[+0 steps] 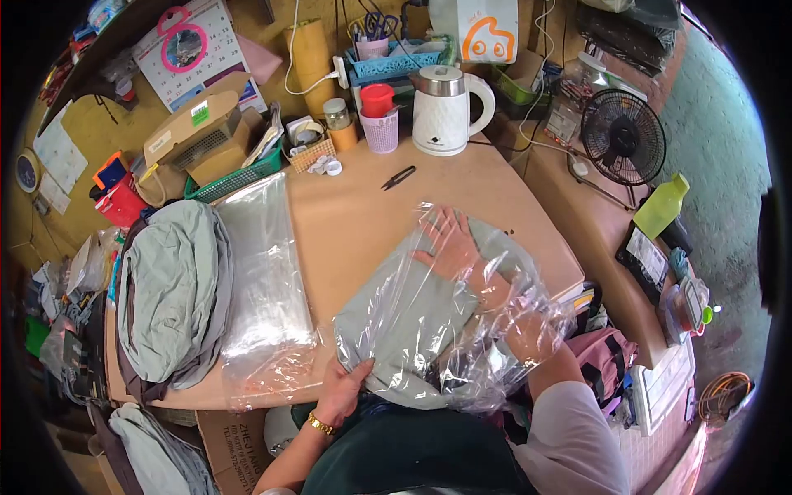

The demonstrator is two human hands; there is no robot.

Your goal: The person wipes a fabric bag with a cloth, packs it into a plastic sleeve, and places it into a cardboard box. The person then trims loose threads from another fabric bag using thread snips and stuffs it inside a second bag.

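A folded grey-green garment (412, 309) lies inside a clear plastic bag (516, 363) at the front of the table. My right hand (452, 247) is inside the bag, fingers spread flat near its far end and touching the garment's upper side. The loose plastic bunches around my right forearm. At the bag's near left corner, my left hand (342, 388), with a gold watch on its wrist, pinches the edge between thumb and fingers. To the left is a stack of flat clear bags (268, 280), beside a pile of grey-green garments (173, 289).
Small black thread snips (398, 177) lie beyond the bag. A white electric kettle (441, 111), a pink cup (379, 130) and a green basket (235, 177) line the back. A black fan (624, 136) and a yellow-green bottle (660, 206) are on the right-hand bench.
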